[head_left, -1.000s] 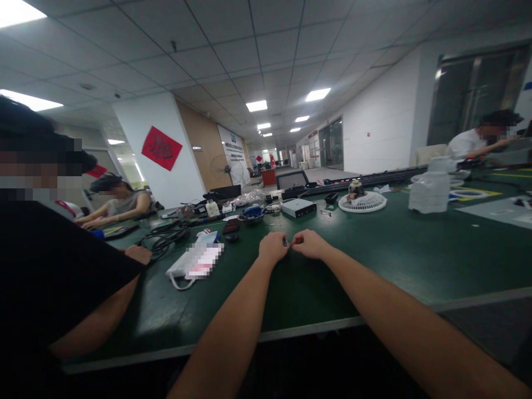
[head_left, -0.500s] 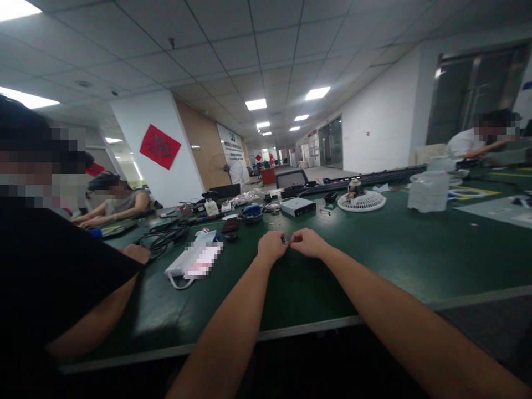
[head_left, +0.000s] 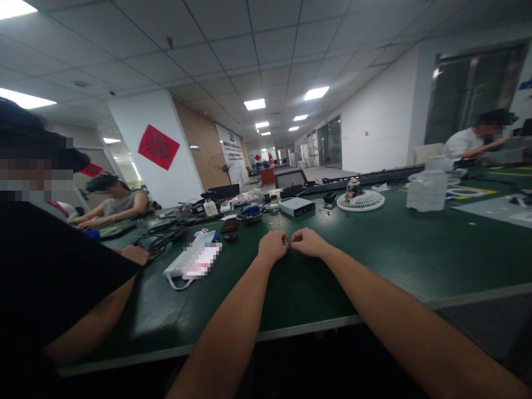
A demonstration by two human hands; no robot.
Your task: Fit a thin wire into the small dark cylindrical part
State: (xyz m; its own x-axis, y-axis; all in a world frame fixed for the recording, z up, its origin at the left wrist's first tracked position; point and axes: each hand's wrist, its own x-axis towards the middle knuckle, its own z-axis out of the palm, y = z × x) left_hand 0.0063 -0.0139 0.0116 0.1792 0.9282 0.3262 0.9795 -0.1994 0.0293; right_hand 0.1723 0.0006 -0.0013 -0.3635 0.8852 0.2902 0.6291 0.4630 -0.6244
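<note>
- Green counter (head_left: pixel 386 260) ran along a long, white-ceilinged workroom.
- Left hand (head_left: pixel 272 246) and right hand (head_left: pixel 307 242) met over the counter, fingertips pinching from both sides.
- Small metal part (head_left: pixel 285 241) lay between them, apparently a tiny fitting; too small to identify.
- White bag (head_left: pixel 195 260) lay left of the hands.
- White box (head_left: pixel 296 206) sat beyond them.

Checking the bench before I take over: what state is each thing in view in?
Left hand: closed, pinching small metal part
Right hand: closed, pinching the same part
White round fan guard: lying flat
Silver box: closed, lying flat
Black cables: loosely tangled
White bag: lying flat
Translucent plastic container: upright
</note>
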